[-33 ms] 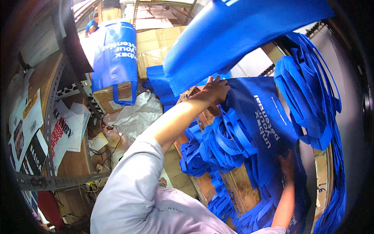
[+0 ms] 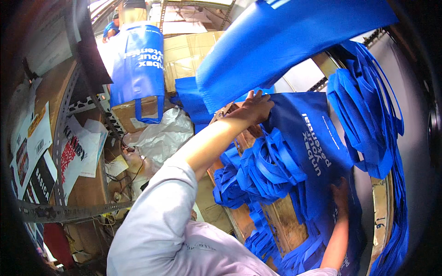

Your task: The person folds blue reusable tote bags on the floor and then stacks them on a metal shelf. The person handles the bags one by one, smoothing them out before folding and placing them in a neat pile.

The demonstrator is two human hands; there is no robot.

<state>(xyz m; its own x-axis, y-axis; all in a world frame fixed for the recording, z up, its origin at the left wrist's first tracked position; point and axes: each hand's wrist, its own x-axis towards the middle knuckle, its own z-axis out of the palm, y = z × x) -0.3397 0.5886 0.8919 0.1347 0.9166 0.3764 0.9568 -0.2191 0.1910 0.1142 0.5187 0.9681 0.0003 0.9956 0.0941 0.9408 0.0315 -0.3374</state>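
A dark blue fabric tote bag (image 2: 317,138) with white print is spread over a wooden bench (image 2: 283,214). At its upper left corner is my left hand (image 2: 258,109), its fingers curled at the bag's edge. My right hand (image 2: 340,195) rests lower down against the same bag, its fingers stretched out along the cloth and partly in shadow. Bunched blue bag handles (image 2: 269,168) lie between my two arms. A larger blue sheet of bag fabric (image 2: 281,46) hangs over the far side, above my left hand.
A stack of blue bags (image 2: 361,115) drapes at the right. Behind on the left, a printed blue bag (image 2: 138,64) lies over cardboard boxes (image 2: 186,50), near crumpled clear plastic (image 2: 168,133). Metal shelving (image 2: 69,212) with papers stands left. A person (image 2: 110,30) is far off.
The whole view has shifted very slightly. Both my hands stay at the same places on the tote bag.
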